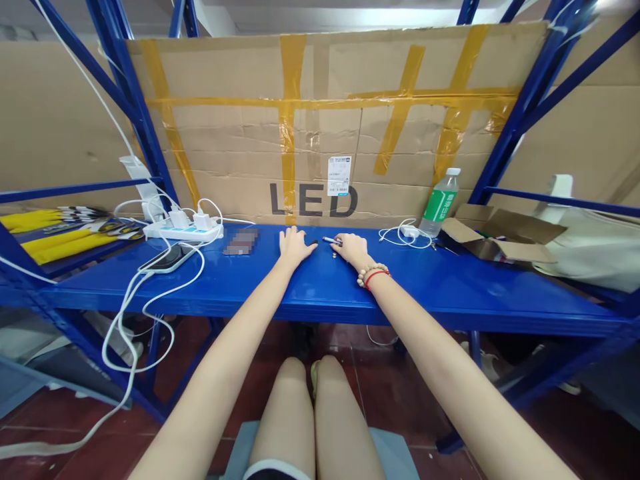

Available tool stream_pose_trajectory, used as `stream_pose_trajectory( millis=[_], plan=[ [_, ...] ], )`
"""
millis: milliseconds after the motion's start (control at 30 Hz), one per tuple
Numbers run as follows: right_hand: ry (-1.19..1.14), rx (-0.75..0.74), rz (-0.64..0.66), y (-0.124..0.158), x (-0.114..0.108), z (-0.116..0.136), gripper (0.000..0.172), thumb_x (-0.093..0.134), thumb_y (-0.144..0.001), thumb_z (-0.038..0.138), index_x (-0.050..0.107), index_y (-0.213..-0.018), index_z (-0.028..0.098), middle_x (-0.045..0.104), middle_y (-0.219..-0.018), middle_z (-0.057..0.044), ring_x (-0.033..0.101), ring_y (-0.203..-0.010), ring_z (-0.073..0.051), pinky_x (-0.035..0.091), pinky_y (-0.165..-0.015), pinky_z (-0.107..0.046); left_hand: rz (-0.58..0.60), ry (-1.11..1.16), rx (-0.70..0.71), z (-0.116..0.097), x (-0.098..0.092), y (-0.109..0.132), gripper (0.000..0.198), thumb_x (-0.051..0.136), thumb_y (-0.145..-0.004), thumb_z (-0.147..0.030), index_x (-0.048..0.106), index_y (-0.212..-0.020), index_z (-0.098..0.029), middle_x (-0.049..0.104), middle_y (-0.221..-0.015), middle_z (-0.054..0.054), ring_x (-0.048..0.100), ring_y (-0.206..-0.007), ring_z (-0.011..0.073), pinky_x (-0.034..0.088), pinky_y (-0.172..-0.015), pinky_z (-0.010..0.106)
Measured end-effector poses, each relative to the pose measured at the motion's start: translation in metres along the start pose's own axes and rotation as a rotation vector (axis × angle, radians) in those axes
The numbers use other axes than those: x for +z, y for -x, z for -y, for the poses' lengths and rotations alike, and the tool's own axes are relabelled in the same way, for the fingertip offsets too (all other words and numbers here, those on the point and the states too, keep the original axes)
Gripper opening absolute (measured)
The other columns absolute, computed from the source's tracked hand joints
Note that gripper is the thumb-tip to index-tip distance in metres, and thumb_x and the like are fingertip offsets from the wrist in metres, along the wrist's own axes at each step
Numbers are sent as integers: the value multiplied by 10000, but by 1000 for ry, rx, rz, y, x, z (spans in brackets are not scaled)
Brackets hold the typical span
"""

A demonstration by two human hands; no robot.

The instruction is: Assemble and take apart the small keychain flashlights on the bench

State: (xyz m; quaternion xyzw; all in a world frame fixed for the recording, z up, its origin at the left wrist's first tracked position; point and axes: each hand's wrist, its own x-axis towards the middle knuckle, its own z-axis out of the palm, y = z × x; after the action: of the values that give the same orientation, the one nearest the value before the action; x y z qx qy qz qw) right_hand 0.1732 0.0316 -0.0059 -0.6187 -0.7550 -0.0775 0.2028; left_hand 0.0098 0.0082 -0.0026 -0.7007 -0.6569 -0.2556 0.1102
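Observation:
On the blue metal tabletop (320, 287), my left hand (295, 247) lies palm down with its fingers spread, holding nothing. Close to its thumb is a small dark piece (315, 243), too small to name. My right hand (351, 249) rests a little to the right, its fingers closed around a pen (330, 241) whose slim end sticks out to the left. Just below the pen sits a tiny light-coloured part (335, 255). A beaded bracelet (373, 272) and a red cord circle my right wrist.
At left are a power strip (175, 231) with white cables, a phone (170, 257) and a blurred rectangle (241, 241). A coiled white cable (407, 233), water bottle (441, 203) and opened cardboard box (500, 233) stand right. A taped cardboard sheet (240, 147) walls the back.

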Motion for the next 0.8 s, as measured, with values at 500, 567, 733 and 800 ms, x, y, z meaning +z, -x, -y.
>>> stream_pose_trajectory(
  millis=[500, 567, 733, 800],
  plan=[
    [-106, 103, -4, 5, -1, -13, 266, 498, -812, 394, 646, -983, 254, 667, -1000, -53, 597, -934, -220, 413, -701, -276, 119, 21, -128, 7, 3, 0, 276, 550, -806, -382, 632, -971, -177, 572, -1083, 112, 499, -1036, 261, 422, -829, 343],
    [-120, 97, -6, 5, -1, -14, 266, 500, -811, 384, 633, -1015, 278, 659, -1033, -34, 589, -958, -213, 413, -707, -272, 125, 30, -125, 7, 4, -1, 265, 541, -818, -354, 618, -1009, -188, 571, -1099, 101, 488, -1059, 251, 429, -831, 329],
    [-127, 75, 4, 5, -1, -12, 266, 518, -795, 395, 634, -1010, 288, 663, -1024, -26, 591, -957, -212, 412, -710, -270, 122, 40, -129, 9, 7, -2, 262, 533, -831, -259, 565, -1089, -224, 558, -1135, 74, 470, -1098, 218, 422, -869, 308],
    [-115, 96, 3, 4, -1, -11, 255, 519, -791, 394, 658, -947, 246, 673, -984, -60, 600, -931, -227, 413, -703, -279, 123, 42, -125, 10, 7, -3, 252, 518, -847, -271, 556, -1087, -203, 544, -1145, 77, 485, -1079, 212, 423, -879, 348]
  ],
)
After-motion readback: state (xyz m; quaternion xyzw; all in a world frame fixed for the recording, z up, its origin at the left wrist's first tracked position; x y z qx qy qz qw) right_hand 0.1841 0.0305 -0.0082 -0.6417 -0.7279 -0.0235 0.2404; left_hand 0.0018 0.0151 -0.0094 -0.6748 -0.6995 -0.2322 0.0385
